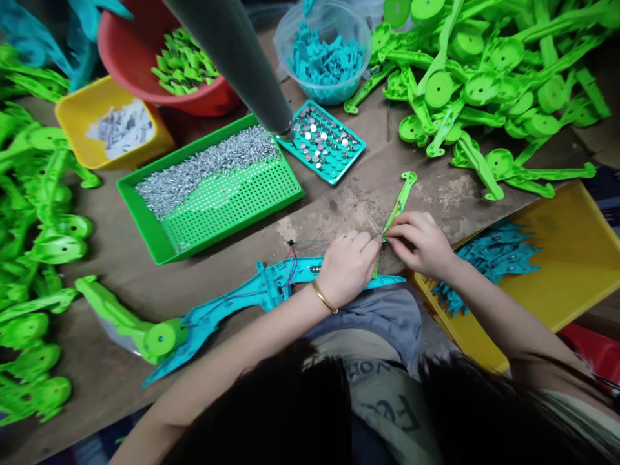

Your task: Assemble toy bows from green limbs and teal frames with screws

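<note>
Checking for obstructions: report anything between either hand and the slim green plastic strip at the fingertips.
Nothing visible: the left hand and right hand both reach the slim green plastic strip. The curved blue plastic frame passes beneath the left hand, not between.

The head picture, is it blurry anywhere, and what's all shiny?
In the head view, green parts at the left edge look smeared, while the thin green piece by the right hand is clearer; in the head view, metal discs and the bracelet glint.
</note>
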A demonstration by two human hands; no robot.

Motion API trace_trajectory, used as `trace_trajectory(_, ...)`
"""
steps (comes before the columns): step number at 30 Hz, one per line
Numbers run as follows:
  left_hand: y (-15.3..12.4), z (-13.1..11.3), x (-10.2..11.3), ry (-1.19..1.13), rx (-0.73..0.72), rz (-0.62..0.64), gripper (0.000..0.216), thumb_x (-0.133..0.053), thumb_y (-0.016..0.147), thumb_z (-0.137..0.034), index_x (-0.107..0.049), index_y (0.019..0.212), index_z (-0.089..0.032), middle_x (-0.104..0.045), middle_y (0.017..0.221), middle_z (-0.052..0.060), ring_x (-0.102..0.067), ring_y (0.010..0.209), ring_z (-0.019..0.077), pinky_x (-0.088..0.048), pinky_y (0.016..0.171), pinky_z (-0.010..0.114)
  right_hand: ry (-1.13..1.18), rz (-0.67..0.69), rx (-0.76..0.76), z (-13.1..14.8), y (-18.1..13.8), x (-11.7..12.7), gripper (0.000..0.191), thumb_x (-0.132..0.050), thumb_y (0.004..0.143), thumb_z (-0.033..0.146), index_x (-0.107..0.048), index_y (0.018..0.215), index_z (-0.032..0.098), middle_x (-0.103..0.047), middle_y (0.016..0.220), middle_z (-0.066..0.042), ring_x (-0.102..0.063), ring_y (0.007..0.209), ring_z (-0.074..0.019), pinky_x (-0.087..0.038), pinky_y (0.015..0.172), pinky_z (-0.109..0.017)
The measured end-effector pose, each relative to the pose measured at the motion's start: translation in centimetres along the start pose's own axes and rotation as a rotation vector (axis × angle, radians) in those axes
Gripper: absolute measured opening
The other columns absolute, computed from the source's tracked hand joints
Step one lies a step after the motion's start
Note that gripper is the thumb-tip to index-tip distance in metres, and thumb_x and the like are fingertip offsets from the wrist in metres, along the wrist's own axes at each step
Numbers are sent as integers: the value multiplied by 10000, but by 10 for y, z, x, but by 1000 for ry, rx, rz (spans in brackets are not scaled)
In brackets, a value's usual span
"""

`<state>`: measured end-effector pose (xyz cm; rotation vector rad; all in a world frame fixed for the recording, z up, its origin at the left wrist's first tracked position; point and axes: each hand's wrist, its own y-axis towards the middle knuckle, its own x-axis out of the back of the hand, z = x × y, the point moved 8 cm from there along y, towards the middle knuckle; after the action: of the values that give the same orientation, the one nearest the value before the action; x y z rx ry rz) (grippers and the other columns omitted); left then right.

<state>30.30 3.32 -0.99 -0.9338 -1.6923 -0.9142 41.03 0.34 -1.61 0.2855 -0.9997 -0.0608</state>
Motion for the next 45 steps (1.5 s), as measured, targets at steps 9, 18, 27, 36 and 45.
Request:
trace_trajectory(9,-1,-3,7,56,17,-77,205,-485,935,-219,-647,1029,-136,-593,732,47,-549,724,202,-396,630,341,-61,134,-314,0,9,-3,50,-576,847,224,-597,803,211,-627,830,-24,-577,776,-177,-343,685,-315)
trace_trajectory(18,-2,-2,6,44,-1,-40,241,-466,938,-227,-657,1044,-124,-589,724,55,-511,706,200,-356,636,332,-106,309,-432,1,25,-8,98,-593,791,194,-581,693,190,-587,748,-21,-499,661,-157,-294,647,-314)
trace_trajectory(27,-3,-5,5,93,-10,-48,250,-469,938,-233,-669,1051,-133,-584,721,56,-508,709,205,-331,629,339,101,196,-437,-3,3,0,119,-557,836,234,-610,917,166,-623,878,-52,-554,779,-174,-360,700,-297)
trace_trajectory(36,-3,-1,5,32,4,-56,259,-453,937,-225,-670,1042,-131,-600,738,60,-518,720,209,-356,639,335,-38,146,-500,4,8,-13,48,-539,805,228,-543,771,193,-625,814,-31,-561,806,-193,-280,691,-314)
trace_trajectory(45,-1,-3,1,96,2,51,263,-435,950,-235,-656,1065,-150,-611,769,61,-565,759,216,-382,656,338,103,120,-365,-10,7,0,129,-523,883,247,-631,927,192,-662,884,-40,-592,816,-180,-351,725,-307)
